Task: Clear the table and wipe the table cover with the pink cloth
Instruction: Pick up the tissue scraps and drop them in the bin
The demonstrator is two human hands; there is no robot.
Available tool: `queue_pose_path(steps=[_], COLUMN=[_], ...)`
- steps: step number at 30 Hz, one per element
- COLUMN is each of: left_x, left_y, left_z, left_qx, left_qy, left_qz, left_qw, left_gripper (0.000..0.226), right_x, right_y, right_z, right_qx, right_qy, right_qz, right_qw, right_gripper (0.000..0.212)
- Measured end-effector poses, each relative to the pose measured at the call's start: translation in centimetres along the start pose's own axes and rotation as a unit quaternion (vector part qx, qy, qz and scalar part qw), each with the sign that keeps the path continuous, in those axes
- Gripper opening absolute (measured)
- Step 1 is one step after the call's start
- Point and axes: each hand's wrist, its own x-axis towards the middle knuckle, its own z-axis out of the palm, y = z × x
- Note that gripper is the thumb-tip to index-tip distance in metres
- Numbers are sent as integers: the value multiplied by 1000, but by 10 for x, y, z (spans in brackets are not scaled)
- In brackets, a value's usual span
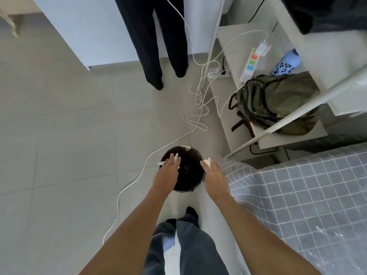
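I stand over a round black bin (188,161) on the floor. My left hand (166,173) hovers over its left side, fingers stretched out, with thin white plastic pieces (161,163) sticking out from under it. My right hand (213,175) is at the bin's right rim and pinches a small white scrap (207,162) at its fingertips. The table with its grey checked cover (297,195) under clear plastic fills the lower right, next to my right arm. No pink cloth is in view.
White cables (127,189) trail across the tiled floor to the left of the bin. Another person's dark-trousered legs (158,46) stand ahead. A green backpack (276,102), a power strip (251,63) and a blue bottle (286,63) sit on white shelves at the right.
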Motion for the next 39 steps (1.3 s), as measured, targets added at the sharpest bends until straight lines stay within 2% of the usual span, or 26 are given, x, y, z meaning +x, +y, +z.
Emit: queue_pose_path(steps=[6,11,15,20,26,31,34,39], left_x=[27,42,46,48,55,67,71,68], left_y=[-29,-55,-68,-73,-62,-42,-36,-36], left_z=[43,71,86,96,98,97,96,85], left_qx=[-23,-42,-52,-64,-76,-120,-100,-75], left_qy=[-31,-21,-12,-17,-25,-38,-59,-65], left_qz=[-34,-63,-85,-91,-82,-35,-30,-45], left_qw=[999,997,995,994,993,991,993,994], left_gripper=[55,52,51,52,54,63,71,68], right_x=[38,67,83,89,89,91,91,88], right_y=[-2,7,15,31,50,56,60,61], right_z=[55,97,113,117,113,108,103,89], right_qx=[-1,-9,38,-14,-44,-45,-52,-39], right_qy=[-3,-9,-45,-63,-63,-62,-66,-55], right_qz=[-10,-21,-14,-6,17,31,32,45], right_qw=[1000,1000,998,998,997,997,996,997], right_gripper=[59,58,67,76,76,74,74,72])
